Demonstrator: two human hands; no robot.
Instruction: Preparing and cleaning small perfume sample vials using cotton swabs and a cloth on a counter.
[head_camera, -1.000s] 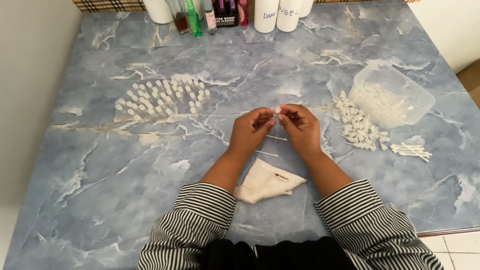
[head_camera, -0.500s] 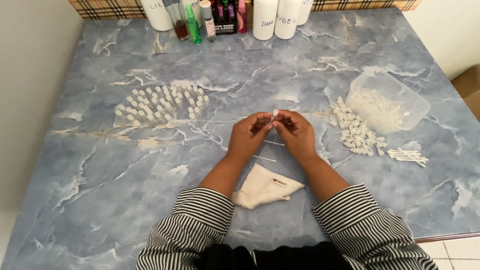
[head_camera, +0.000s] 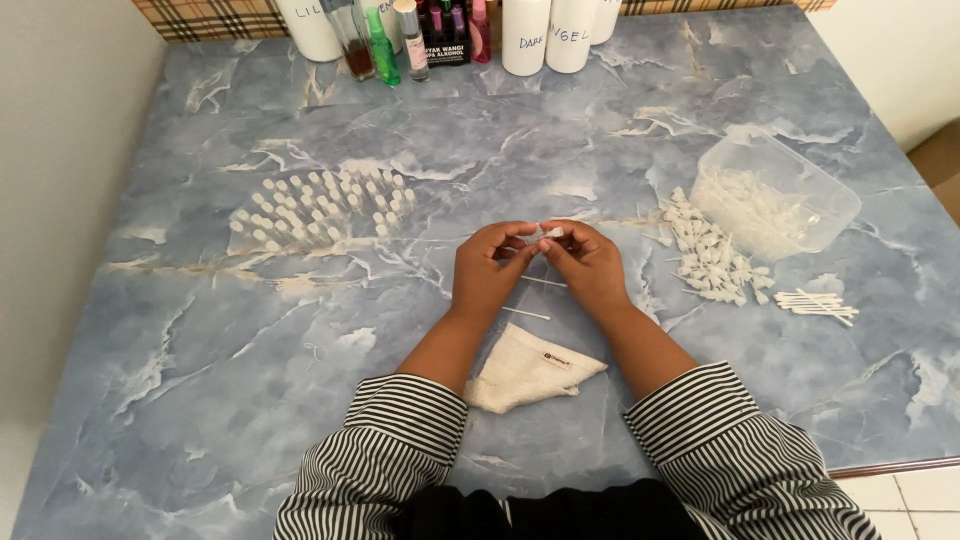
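Left hand (head_camera: 490, 275) and right hand (head_camera: 590, 265) are meeting fingertip to fingertip, both pinching one small white cap piece (head_camera: 552, 233) — fitting step seemingly underway. Thin white sticks (head_camera: 535, 298) are lying just below the fingers; seating calls for steady, aligned pressure.

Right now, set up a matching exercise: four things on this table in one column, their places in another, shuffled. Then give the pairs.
Things
1. clear tub
2. folded cloth
3. standing white caps
4. small white piece

Places
A. between the forearms, near the table's front edge
B. pinched between the fingertips of the left hand and right hand
C. far right, tipped on its side
D. left of the hands, in rows

Pairs: 1-C, 2-A, 3-D, 4-B
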